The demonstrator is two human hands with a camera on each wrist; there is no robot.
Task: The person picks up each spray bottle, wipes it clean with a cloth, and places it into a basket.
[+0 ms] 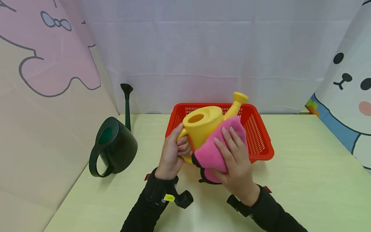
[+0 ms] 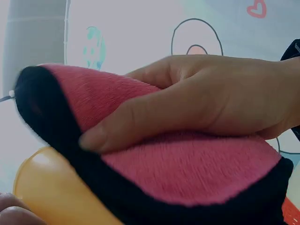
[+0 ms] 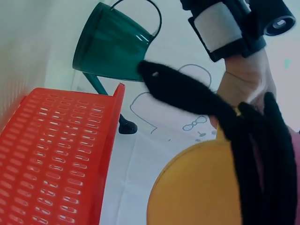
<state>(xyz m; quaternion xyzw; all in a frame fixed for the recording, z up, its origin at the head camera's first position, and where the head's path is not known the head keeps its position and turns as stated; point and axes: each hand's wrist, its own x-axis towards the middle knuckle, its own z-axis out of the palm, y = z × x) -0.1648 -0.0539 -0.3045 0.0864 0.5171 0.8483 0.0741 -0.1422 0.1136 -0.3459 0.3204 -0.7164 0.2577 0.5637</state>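
Note:
A yellow watering can (image 1: 203, 112) is held up in front of a red basket, its spout pointing to the back right. My left hand (image 1: 171, 156) grips its handle, fingers curled round it. A pink cloth with black edging (image 1: 210, 151) lies against the can's right side. My right hand (image 1: 236, 164) holds the cloth there, fingers spread over its outer face. In the left wrist view, the right thumb lies on one side of the folded cloth (image 2: 187, 173). From the right wrist view, the can's yellow base (image 3: 197, 187) shows beside the black edging.
Behind the can stands the red plastic basket (image 1: 258, 138) with slotted walls, close to the white curtain (image 1: 179, 58). At the left, a dark green watering can (image 1: 123, 151) stands on the pale table (image 1: 304, 180). Printed cloth walls border both sides.

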